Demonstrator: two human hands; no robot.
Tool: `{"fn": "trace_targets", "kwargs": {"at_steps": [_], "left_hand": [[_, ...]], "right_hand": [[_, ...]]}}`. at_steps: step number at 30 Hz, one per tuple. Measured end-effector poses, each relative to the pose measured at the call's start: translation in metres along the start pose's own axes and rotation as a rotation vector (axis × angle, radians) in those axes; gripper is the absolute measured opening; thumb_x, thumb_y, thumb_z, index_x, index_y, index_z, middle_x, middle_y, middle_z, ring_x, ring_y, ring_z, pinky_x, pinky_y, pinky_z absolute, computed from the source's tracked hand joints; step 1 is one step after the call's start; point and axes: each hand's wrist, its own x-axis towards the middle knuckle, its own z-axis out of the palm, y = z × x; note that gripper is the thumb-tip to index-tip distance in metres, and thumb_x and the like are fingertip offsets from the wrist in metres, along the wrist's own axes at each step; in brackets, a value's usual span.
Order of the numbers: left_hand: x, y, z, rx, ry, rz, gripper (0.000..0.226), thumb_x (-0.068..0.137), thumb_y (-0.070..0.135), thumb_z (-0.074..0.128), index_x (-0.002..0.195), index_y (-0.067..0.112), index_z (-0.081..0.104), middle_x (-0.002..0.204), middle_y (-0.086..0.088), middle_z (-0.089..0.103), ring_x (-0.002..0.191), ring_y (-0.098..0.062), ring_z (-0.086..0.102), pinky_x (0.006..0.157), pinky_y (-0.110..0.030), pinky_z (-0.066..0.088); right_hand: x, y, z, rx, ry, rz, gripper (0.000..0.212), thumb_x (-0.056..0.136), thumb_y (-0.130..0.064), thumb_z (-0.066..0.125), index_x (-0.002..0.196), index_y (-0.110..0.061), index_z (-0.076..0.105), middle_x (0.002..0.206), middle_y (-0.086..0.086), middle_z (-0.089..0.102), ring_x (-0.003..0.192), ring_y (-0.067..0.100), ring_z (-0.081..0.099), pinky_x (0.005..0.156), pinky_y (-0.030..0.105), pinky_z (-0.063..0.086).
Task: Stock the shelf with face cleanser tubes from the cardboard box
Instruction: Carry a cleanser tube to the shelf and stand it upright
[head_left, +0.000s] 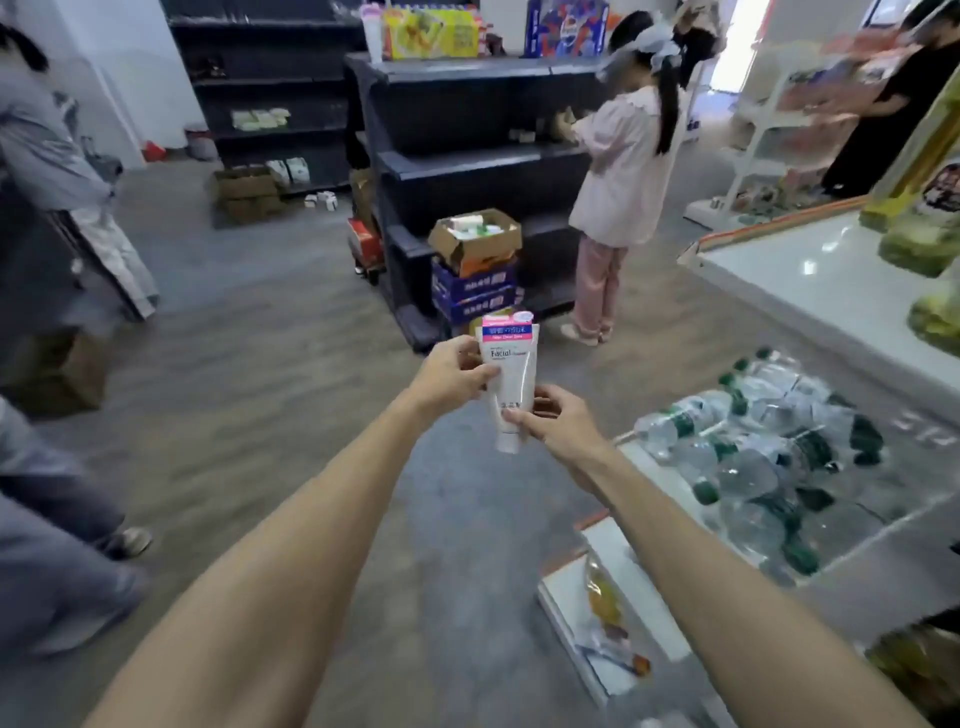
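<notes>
Head: tube (511, 379) upright, cap seemingly down.

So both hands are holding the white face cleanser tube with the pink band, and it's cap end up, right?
Not quite. The head view shows the left hand and right hand both holding the white face cleanser tube with the pink band, but its cap end points down; the flat pink crimped end is up.
</notes>
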Motion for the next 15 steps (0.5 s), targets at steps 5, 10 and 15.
{"fn": "trace_targets", "kwargs": {"at_steps": [5,10,15], "left_hand": [[-0.039,-0.109,0.006,-0.062,0.021,-0.214,0.014,0.092,0.005,0.064,0.103,0.013,0.06,0.093,-0.012,0.063,0.072,-0.016,0.057,0.06,-0.025,0.047],[-0.065,-0.182,-0.006,-0.138,0.006,-0.418,0.016,0.092,0.002,0.065,0.105,0.009,0.061,0.088,-0.014,0.059,0.066,-0.017,0.058,0.054,-0.024,0.053],[-0.069,-0.222,-0.028,-0.162,0.022,-0.552,0.022,0.092,-0.003,0.062,0.114,-0.005,0.06,0.078,-0.011,0.055,0.059,-0.016,0.055,0.046,-0.021,0.052]], "right_hand": [[-0.034,0.088,0.051,-0.031,-0.09,0.157,0.031,0.083,-0.006,0.077,0.113,-0.004,0.067,0.1,0.008,0.071,0.088,0.017,0.066,0.077,0.023,0.055],[-0.058,0.135,0.097,-0.128,-0.168,0.294,0.03,0.084,-0.007,0.075,0.112,-0.007,0.062,0.106,0.008,0.07,0.081,0.007,0.063,0.069,0.012,0.049],[-0.063,0.146,0.148,-0.343,-0.167,0.334,0.05,0.075,-0.025,0.084,0.113,-0.019,0.052,0.107,-0.002,0.068,0.086,0.009,0.064,0.07,0.019,0.049]]}}
